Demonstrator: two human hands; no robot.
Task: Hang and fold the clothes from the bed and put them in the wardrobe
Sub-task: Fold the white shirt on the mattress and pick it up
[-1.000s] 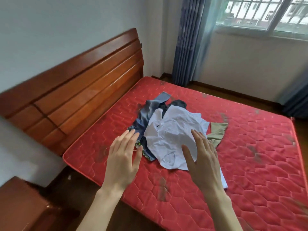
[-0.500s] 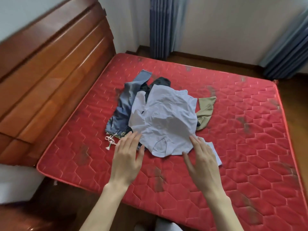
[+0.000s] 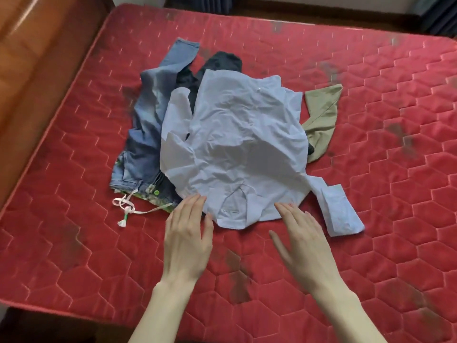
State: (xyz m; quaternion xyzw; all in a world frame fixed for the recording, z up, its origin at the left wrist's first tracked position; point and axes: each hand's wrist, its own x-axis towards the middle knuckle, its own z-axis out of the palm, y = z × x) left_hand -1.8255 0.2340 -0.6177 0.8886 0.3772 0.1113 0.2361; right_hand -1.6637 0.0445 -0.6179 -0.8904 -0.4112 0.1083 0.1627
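A heap of clothes lies in the middle of the red quilted mattress (image 3: 371, 194). On top is a crumpled pale blue shirt (image 3: 237, 144), collar toward me, one cuffed sleeve trailing right. Blue jeans (image 3: 146, 134) with a white drawstring stick out on the left, a dark garment (image 3: 217, 65) at the back, and an olive garment (image 3: 321, 115) on the right. My left hand (image 3: 188, 238) reaches forward with straight fingers, its tips at the shirt's near left edge. My right hand (image 3: 304, 241) is stretched flat, fingertips at the shirt's near right hem. Neither hand holds anything.
The wooden headboard (image 3: 37, 58) runs along the left side. Dark curtains (image 3: 440, 18) hang beyond the far edge of the bed. Dark floor (image 3: 49, 328) shows at the near left, below the mattress edge.
The view has tilted down and moved closer to the bed. Both hands have come forward to the near edge of the pale blue shirt. The clothes have not shifted.
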